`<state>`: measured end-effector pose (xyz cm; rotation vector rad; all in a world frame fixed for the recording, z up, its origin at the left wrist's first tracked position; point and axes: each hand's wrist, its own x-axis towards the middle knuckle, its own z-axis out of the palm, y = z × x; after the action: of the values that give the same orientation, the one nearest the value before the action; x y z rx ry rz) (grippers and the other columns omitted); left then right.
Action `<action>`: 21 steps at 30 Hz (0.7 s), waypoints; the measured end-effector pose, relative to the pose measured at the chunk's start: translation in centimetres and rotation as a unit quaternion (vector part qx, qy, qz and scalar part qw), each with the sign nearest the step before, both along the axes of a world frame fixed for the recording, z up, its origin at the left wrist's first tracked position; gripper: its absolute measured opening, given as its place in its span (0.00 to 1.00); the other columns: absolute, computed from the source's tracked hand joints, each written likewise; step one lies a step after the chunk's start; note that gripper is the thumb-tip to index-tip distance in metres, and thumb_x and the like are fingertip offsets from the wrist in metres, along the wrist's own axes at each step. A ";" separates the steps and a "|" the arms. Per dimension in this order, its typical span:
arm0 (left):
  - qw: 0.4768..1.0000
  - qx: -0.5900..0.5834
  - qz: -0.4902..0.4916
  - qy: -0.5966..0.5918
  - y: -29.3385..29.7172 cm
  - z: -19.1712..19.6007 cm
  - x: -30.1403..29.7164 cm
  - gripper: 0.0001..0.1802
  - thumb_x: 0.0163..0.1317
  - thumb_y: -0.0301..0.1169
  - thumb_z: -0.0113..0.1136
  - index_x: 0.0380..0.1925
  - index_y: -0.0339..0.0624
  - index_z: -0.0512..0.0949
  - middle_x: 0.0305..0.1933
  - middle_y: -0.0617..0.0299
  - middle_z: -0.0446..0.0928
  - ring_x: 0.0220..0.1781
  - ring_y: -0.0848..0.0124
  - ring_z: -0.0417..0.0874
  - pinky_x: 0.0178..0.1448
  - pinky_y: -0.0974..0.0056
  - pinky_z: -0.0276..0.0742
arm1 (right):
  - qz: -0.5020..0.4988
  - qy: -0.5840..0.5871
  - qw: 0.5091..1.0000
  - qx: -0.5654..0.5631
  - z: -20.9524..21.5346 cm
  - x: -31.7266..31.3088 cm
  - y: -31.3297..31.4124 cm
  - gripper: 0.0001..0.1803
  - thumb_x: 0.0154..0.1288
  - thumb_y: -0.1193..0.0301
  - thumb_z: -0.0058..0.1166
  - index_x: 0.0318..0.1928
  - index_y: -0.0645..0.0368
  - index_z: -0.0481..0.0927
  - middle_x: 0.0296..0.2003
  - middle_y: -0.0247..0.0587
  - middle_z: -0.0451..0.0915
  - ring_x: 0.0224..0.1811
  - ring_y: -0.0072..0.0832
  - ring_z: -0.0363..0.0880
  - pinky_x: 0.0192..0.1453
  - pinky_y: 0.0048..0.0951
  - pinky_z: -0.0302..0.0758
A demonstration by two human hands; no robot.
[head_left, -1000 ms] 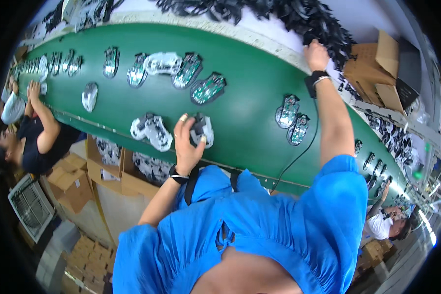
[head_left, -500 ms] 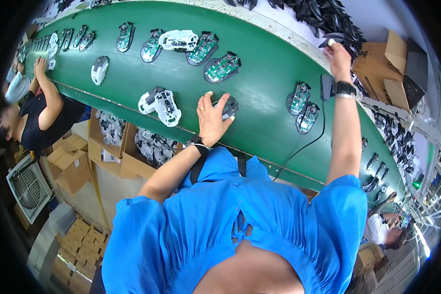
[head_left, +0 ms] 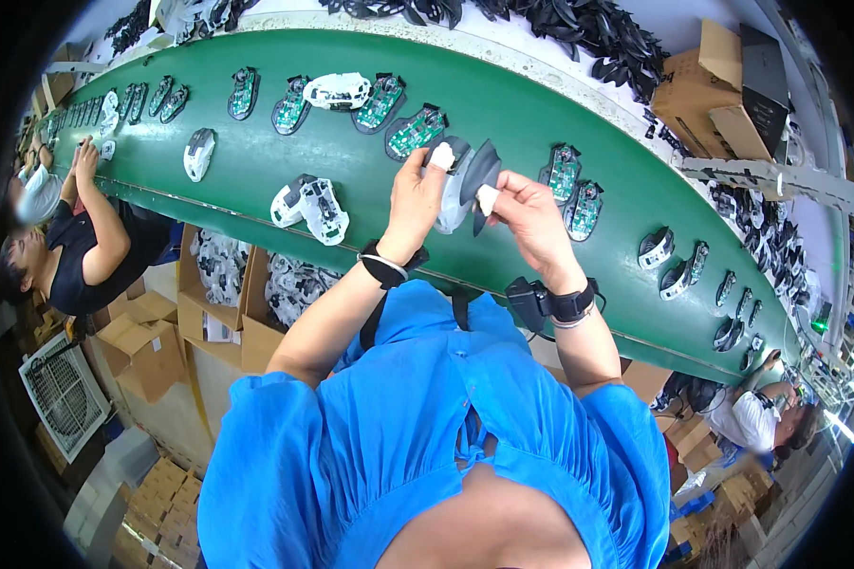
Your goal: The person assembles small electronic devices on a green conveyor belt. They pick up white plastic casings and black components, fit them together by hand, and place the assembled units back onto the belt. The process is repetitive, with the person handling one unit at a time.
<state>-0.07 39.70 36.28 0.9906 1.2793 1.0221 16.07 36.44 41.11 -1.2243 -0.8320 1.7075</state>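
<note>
In my left hand (head_left: 415, 206) is a computer mouse body (head_left: 452, 201) with dark and pale parts, raised over the green conveyor belt (head_left: 351, 161). A dark, curved, wing-shaped cover piece (head_left: 481, 173) is pinched between the thumb and fingers of my right hand (head_left: 533, 220). That piece stands tilted against the mouse body's right side; whether the two are joined cannot be seen. White covers wrap a fingertip on both hands. Just beyond lies an open mouse base with a green circuit board (head_left: 416, 131). White mouse shells (head_left: 324, 211) rest to the left.
More mouse bases with circuit boards (head_left: 561, 171) sit along the belt. Dark cover pieces are heaped (head_left: 607, 43) on the far ledge. Cartons (head_left: 693, 104) stand at the far right; boxes of shells (head_left: 289, 283) sit below the near edge. Other people (head_left: 76, 237) work at both sides.
My right hand has come back from the far ledge with a dark cover piece and met my left hand. My left hand has raised the mouse off the belt. Bases have shifted left.
</note>
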 end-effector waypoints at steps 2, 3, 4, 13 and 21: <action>1.000 0.023 0.008 -0.019 -0.2 0.2 0.7 0.21 0.67 0.44 0.53 0.44 0.33 0.75 0.32 0.57 0.80 0.31 0.75 0.78 0.35 0.68 0.73 | 0.009 -0.035 0.999 0.029 -0.2 0.0 0.1 0.08 0.64 0.72 0.57 0.27 0.59 0.75 0.24 0.30 0.80 0.26 0.13 0.73 0.31 0.18 0.70; 0.999 0.027 0.014 -0.017 -0.3 0.3 0.9 0.21 0.67 0.43 0.53 0.44 0.33 0.75 0.32 0.57 0.80 0.32 0.75 0.78 0.35 0.68 0.73 | 0.014 -0.052 0.998 0.041 -0.3 0.0 0.0 0.09 0.64 0.72 0.57 0.27 0.59 0.75 0.24 0.31 0.80 0.25 0.13 0.74 0.31 0.18 0.71; 0.999 0.030 0.021 -0.015 -0.5 0.4 1.0 0.21 0.67 0.43 0.53 0.44 0.33 0.75 0.32 0.57 0.80 0.32 0.74 0.78 0.35 0.67 0.73 | 0.029 -0.078 0.996 0.045 -0.1 0.0 0.0 0.07 0.64 0.73 0.56 0.29 0.61 0.76 0.25 0.32 0.80 0.26 0.14 0.75 0.31 0.19 0.72; 0.999 0.010 -0.007 0.030 0.0 1.6 0.1 0.23 0.62 0.42 0.58 0.45 0.32 0.75 0.33 0.54 0.80 0.33 0.69 0.79 0.37 0.65 0.75 | 0.096 -0.279 0.955 0.035 2.0 -0.5 0.3 0.09 0.60 0.70 0.62 0.30 0.63 0.78 0.24 0.35 0.81 0.26 0.18 0.79 0.30 0.20 0.75; 0.979 -0.089 -0.054 -0.175 0.0 2.7 -0.5 0.27 0.60 0.33 0.62 0.56 0.30 0.68 0.47 0.57 0.77 0.45 0.71 0.79 0.48 0.67 0.76 | -0.039 0.086 0.995 -0.023 -0.6 -0.2 0.9 0.11 0.60 0.74 0.61 0.43 0.62 0.81 0.36 0.35 0.83 0.35 0.21 0.82 0.40 0.22 0.79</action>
<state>-0.54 39.66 38.93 0.6983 0.9949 0.9330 15.90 37.36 40.51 -1.1070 -0.6366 1.7493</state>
